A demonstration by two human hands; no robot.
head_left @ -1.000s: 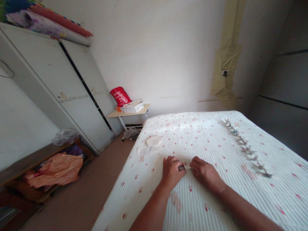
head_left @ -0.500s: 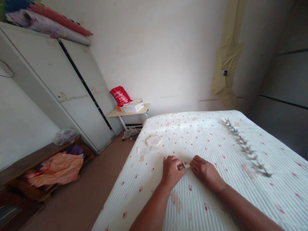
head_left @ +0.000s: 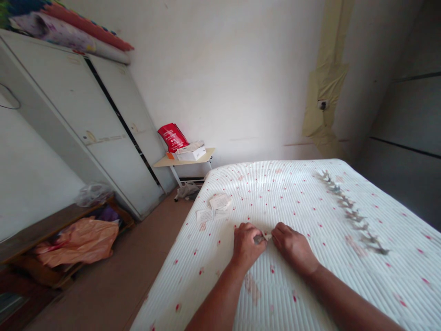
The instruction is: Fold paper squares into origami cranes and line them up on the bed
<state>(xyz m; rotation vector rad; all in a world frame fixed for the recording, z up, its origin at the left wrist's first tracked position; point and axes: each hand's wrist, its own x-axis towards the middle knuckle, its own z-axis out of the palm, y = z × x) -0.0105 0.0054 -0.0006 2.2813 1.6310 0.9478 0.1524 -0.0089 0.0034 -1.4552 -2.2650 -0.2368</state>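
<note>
Between my hands, just above the bed, is a small piece of folded paper [head_left: 264, 237], pale with a greyish part. My left hand [head_left: 247, 242] pinches its left side between thumb and fingers. The fingertips of my right hand [head_left: 290, 243] are closed on its pale right end; part of the paper is hidden by the fingers. Several loose sheets of printed paper [head_left: 220, 201] lie beyond my left hand, partly overlapping. A row of small folded paper figures [head_left: 352, 214] runs over the bed to the right of my right hand.
The bed [head_left: 275, 285] has a white ribbed cover with red dots. Past its far left corner stands a small table [head_left: 165, 162] with a red bag [head_left: 172, 137] and a white box [head_left: 191, 153]. A grey cabinet [head_left: 113, 151] and a low wooden bench [head_left: 44, 220] line the left side.
My right hand has shifted slightly left, nearer to my left hand, and turned a little at the folded paper. My left hand stays almost in place, still pinching it.
</note>
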